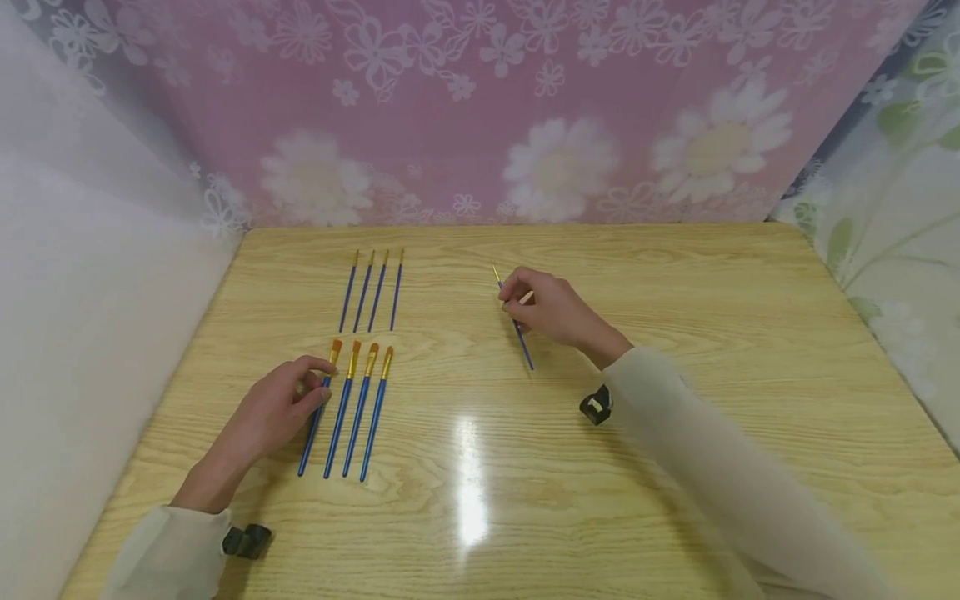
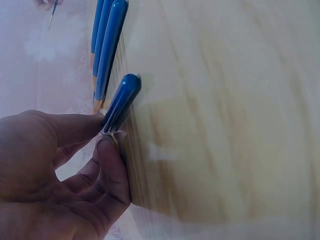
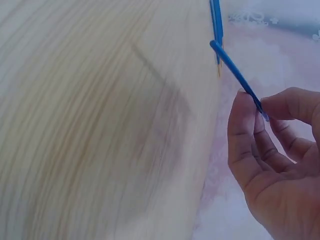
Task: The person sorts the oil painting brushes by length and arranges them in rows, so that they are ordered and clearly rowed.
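My right hand [image 1: 553,310] pinches a thin paintbrush [image 1: 524,346] between thumb and fingertips, its fine tip pointing away from me. In the right wrist view the thin brush's blue handle [image 3: 235,70] slants out of the pinch, held above the table. On the left, my left hand [image 1: 272,408] pinches the leftmost thick paintbrush [image 1: 311,442] near its gold ferrule, with thumb and index finger on either side. This brush's blue handle [image 2: 123,95] shows in the left wrist view. Three more thick paintbrushes [image 1: 339,429] lie beside it, orange bristles away from me.
Behind the thick brushes, several thin paintbrushes [image 1: 363,298] lie in a row, tips away. The wooden table [image 1: 675,275] meets a pink flowered cloth [image 1: 450,150] at its far edge. A pale wall [image 1: 90,292] borders the left side, and a leaf-patterned cloth [image 1: 900,217] the right.
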{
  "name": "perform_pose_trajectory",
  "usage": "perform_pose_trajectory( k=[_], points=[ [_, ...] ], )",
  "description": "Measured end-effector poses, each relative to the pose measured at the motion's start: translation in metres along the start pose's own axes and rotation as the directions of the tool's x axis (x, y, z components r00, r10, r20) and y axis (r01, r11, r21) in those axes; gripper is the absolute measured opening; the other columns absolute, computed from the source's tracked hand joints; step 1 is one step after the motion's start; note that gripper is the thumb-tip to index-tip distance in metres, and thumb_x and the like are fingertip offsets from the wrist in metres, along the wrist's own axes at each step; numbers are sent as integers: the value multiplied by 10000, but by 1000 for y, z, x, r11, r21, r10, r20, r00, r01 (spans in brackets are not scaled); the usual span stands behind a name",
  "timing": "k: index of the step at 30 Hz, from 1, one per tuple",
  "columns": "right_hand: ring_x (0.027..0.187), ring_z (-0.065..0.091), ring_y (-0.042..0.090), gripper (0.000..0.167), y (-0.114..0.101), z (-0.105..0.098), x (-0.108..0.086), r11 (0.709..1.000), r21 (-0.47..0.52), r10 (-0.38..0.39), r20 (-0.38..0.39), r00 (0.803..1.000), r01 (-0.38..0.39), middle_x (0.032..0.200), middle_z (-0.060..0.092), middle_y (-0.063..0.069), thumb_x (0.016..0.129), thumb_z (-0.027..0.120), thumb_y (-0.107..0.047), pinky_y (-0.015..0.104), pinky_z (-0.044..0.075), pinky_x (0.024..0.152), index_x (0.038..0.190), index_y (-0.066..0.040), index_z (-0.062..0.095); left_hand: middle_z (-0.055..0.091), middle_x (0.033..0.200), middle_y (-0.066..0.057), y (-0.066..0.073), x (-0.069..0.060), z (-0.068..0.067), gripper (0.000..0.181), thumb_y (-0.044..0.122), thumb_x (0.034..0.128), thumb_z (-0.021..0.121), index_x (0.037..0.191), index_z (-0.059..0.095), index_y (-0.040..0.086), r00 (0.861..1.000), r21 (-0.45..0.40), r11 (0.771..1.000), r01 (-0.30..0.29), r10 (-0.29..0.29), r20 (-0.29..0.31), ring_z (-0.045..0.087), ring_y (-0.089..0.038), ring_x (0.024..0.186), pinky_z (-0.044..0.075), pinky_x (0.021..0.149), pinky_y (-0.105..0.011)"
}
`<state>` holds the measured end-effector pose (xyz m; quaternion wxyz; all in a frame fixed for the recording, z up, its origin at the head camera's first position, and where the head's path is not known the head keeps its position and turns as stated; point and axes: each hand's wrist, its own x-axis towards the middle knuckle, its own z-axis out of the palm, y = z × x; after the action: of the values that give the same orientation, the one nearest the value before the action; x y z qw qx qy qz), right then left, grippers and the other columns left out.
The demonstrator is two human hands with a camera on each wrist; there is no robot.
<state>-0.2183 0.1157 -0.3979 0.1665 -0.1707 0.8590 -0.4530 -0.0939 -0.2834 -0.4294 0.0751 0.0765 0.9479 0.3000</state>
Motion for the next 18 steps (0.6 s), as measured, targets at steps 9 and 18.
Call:
perform_pose_trajectory(
  k=[9,18],
  points=[
    [955,745,348,280,-15,31,30,984,180,23,-54,998,-13,1262,707,209,1103,646,-148,481,650,889,1356,-29,641,728,1086,-148,0,0,-1,282,93,1084,671,1360,655,34,1000,3,1000,7,-7,-4,607,-190,831,478,699,-342],
    [989,746,371,292,-25,62,56,981,194,56,-155,986,-26,1198,719,104,1103,674,-183,482,629,840,1363,-54,657,730,1080,-141,1,0,-1,277,83,1079,674,1352,665,37,1000,-7,1000,-7,7,-7,612,-183,824,482,695,-332]
  ],
)
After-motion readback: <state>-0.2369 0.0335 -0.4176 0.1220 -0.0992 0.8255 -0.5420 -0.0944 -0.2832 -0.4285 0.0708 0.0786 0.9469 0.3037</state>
